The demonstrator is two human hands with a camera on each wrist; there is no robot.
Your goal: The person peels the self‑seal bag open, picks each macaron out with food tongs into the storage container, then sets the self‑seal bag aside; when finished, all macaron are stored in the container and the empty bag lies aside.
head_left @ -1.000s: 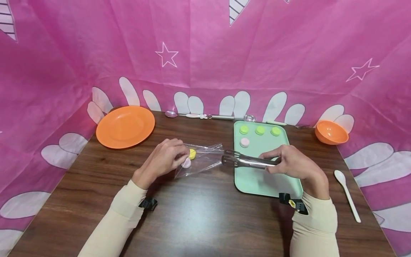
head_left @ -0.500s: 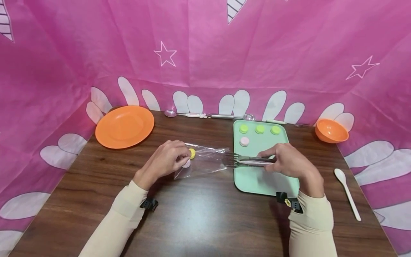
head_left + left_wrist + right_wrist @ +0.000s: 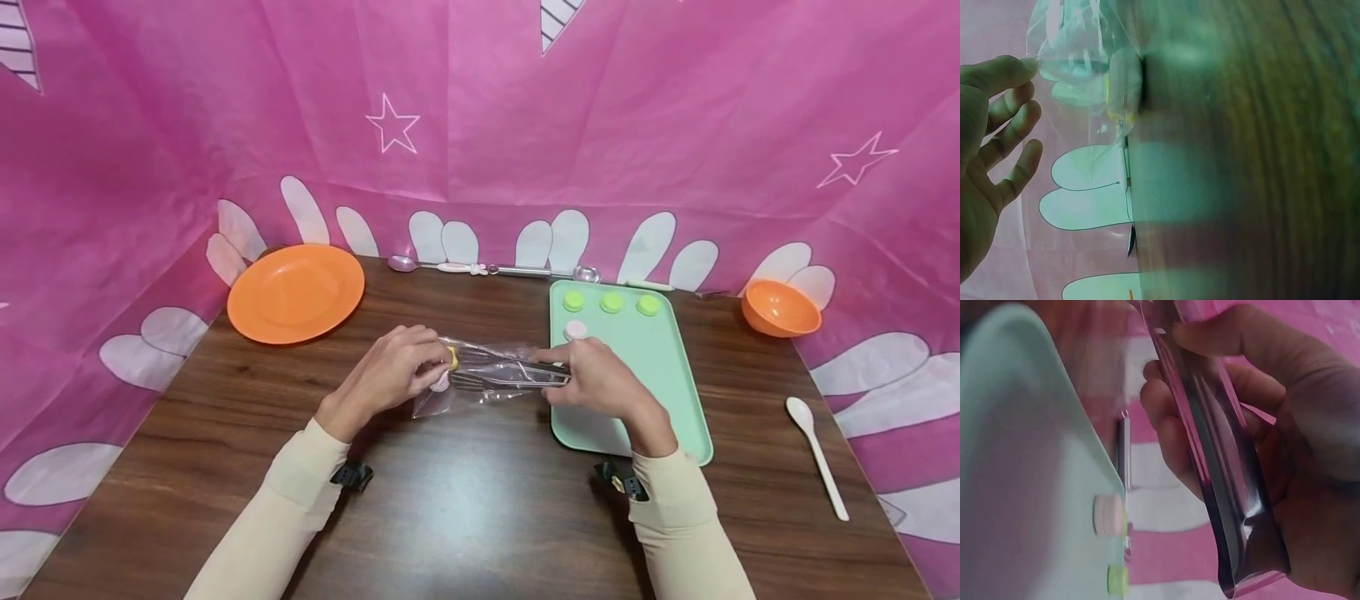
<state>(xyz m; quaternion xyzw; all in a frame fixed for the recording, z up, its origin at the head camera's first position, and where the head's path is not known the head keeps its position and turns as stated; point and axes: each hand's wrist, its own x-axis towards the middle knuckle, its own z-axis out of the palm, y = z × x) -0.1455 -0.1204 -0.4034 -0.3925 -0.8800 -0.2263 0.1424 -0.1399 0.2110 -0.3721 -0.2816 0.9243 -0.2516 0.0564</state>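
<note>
My left hand point(image 3: 393, 372) pinches the closed left end of a clear plastic bag point(image 3: 431, 407). Inside the bag, by my fingertips, lie a yellow macaron point(image 3: 453, 357) and a pale pink macaron point(image 3: 441, 383), partly covered by the fingers. My right hand point(image 3: 600, 382) grips metal tongs point(image 3: 517, 375) between thumb and fingers. Their slotted tips lie within the bag's film, close to the macarons. In the right wrist view the tongs point(image 3: 1225, 462) run lengthwise along the palm. The left wrist view shows the bag point(image 3: 1069, 31) beyond the thumb of my left hand point(image 3: 982, 144).
A mint tray point(image 3: 667, 392) under my right hand bears a pink macaron point(image 3: 575, 329) and a row of green macarons point(image 3: 611, 302). An orange plate point(image 3: 296, 293) stands left, an orange bowl point(image 3: 782, 308) right. A white spoon point(image 3: 817, 458) lies right; utensils point(image 3: 517, 271) line the back.
My right hand has moved left from over the tray, carrying the tongs' tips from the bag's mouth to beside the macarons in it. The left hand keeps its place on the bag.
</note>
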